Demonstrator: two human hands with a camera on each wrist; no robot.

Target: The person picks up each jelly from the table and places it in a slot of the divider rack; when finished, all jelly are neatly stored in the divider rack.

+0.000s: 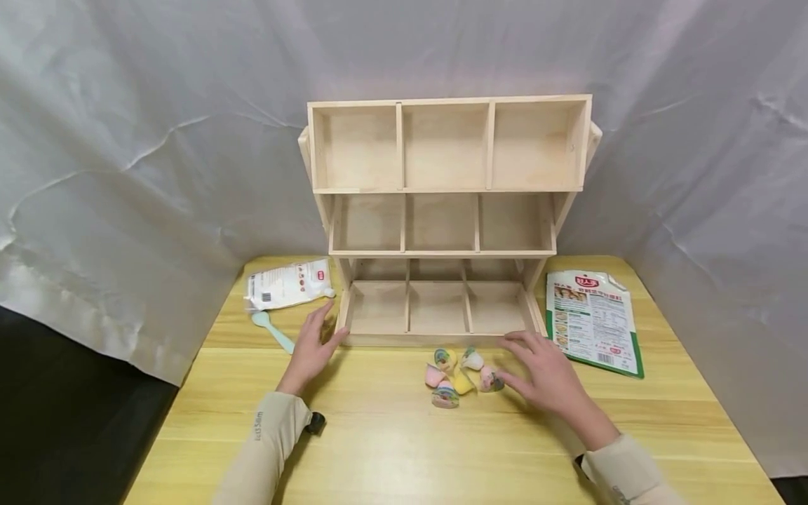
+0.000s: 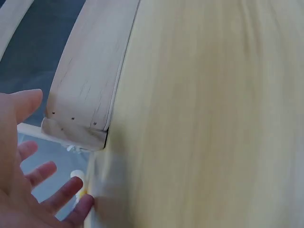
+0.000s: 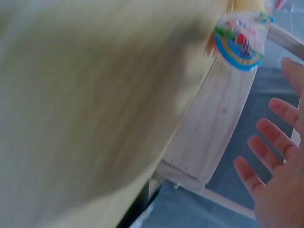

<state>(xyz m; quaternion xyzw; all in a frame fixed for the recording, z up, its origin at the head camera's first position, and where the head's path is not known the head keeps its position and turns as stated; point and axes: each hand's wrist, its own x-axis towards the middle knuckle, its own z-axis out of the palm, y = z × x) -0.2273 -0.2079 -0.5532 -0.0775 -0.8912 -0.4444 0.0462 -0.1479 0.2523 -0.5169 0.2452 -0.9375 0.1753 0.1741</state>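
My left hand (image 1: 311, 351) is spread beside the front left corner of a three-tier wooden rack (image 1: 442, 340), with nothing in its grasp. In the left wrist view the fingers (image 2: 63, 194) are apart, near the rack's end. My right hand (image 1: 544, 370) hovers with loosely extended fingers just right of a cluster of small jelly cups in pink, yellow and white. A pink jelly cup (image 1: 489, 379) is nearest to it, and whether they touch I cannot tell. The right wrist view shows one jelly cup's printed lid (image 3: 240, 42) and empty, separated fingers (image 3: 268, 137).
Left of the rack lie a white plastic packet (image 1: 289, 284) and a pale blue spoon (image 1: 274, 332). A green-edged food pouch (image 1: 593, 322) lies on the right. Each rack tier is divided into three compartments. Grey sheeting (image 1: 158, 140) hangs around the wooden table (image 1: 404, 449).
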